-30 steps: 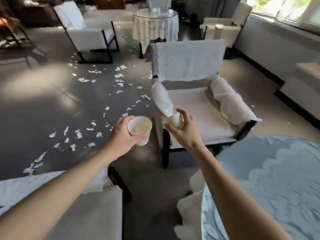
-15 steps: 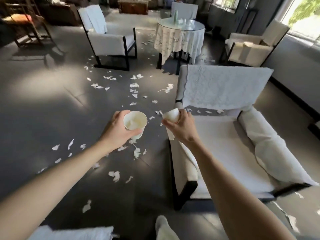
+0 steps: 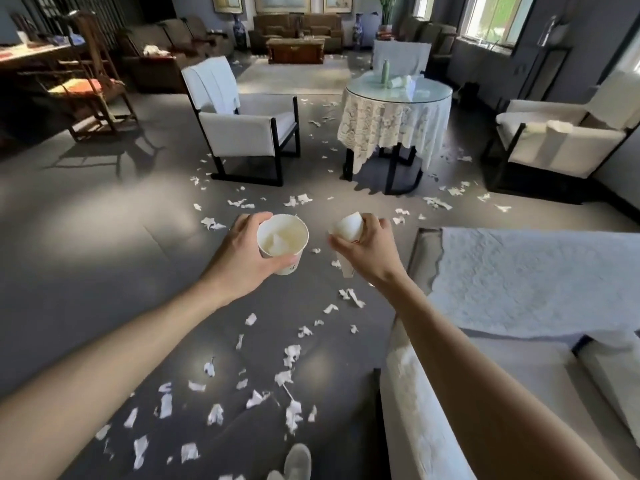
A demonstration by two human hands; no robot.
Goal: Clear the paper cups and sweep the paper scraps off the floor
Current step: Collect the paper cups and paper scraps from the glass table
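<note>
My left hand [image 3: 242, 258] grips an upright white paper cup [image 3: 282, 239] with its mouth toward me and something pale inside. My right hand [image 3: 367, 251] holds a second paper cup [image 3: 348, 226] that is squashed and tilted on its side. The two cups hang side by side over the dark floor, a short gap between them. White paper scraps [image 3: 291, 355] lie scattered on the floor below and ahead of my hands. More cups [image 3: 398, 81] lie on the round table far ahead.
A white armchair [image 3: 519, 306] stands close at my right. Ahead are another white armchair [image 3: 242, 129], a round glass table with a lace cloth [image 3: 394, 119] and a third armchair [image 3: 561, 140] at far right. My shoe [image 3: 298, 460] shows at the bottom.
I have walked forward and lifted my view: the far table and chairs are nearer and the right armchair has slid beside me. Both hands keep their cups, held slightly further apart.
</note>
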